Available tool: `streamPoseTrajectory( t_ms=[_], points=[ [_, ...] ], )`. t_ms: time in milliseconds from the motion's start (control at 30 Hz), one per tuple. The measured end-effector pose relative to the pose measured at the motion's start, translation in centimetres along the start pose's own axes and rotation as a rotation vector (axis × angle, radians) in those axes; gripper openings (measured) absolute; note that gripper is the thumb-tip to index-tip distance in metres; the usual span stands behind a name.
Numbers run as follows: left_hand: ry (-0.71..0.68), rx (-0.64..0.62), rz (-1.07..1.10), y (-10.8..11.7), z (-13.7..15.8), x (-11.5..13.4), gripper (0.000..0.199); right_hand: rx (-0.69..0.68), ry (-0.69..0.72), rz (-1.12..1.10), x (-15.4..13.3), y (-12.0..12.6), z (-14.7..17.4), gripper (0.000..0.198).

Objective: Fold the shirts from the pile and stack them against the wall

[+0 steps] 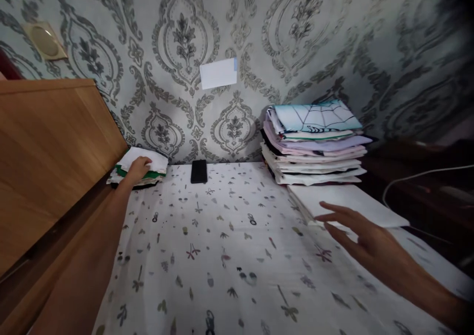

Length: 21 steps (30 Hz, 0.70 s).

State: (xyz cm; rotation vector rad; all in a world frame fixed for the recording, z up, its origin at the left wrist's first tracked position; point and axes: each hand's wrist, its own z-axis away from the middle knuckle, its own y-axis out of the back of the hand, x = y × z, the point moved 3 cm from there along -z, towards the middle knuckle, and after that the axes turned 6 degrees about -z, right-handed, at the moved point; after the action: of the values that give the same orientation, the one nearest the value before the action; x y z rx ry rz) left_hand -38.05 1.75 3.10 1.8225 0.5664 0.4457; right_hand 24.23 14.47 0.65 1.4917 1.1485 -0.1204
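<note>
At the far left my left hand [139, 169] rests on a small stack of folded cloths [157, 162], white on top with green and dark layers below. Its fingers are bent at the white top layer; whether they pinch it I cannot tell. My right hand [357, 231] hovers at the right with fingers stretched out and apart, holding nothing. Under and just beyond it lies a flat white folded cloth [344, 201]. Behind that stands a tall stack of folded clothes [314, 152], topped by a light blue and white piece with a web pattern [314, 116].
A black phone [199, 171] lies on the patterned sheet [222, 256] near the wall. A wooden panel [55, 157] borders the left side. On the patterned wallpaper is a white card [218, 73]. A pale cable [418, 175] curves over the dark area at right.
</note>
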Motion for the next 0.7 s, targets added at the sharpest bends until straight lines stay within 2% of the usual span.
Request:
streamPoseTrajectory(
  t_ms=[100, 200, 400, 567, 700],
  points=[
    [0.057, -0.001, -0.051, 0.6, 0.3, -0.2, 0.029, -0.020, 0.017, -0.006, -0.5, -1.3, 1.1, 0.033],
    [0.097, 0.010, -0.105, 1.3, 1.4, 0.1, 0.032, -0.061, 0.071, 0.002, -1.7, -2.7, 2.1, 0.037],
    [0.071, 0.010, -0.158, 3.1, 4.2, 0.8, 0.036, -0.095, 0.196, 0.011, -4.2, -4.8, 5.0, 0.036],
    [0.088, 0.014, -0.159, 3.5, 4.3, 1.2, 0.029, -0.118, 0.228, -0.012, -3.8, -6.1, 7.9, 0.033],
    [0.079, 0.042, -0.091, 3.3, 4.1, 1.3, 0.023, -0.111, 0.175, 0.015, -2.5, -6.0, 9.2, 0.031]
  ],
)
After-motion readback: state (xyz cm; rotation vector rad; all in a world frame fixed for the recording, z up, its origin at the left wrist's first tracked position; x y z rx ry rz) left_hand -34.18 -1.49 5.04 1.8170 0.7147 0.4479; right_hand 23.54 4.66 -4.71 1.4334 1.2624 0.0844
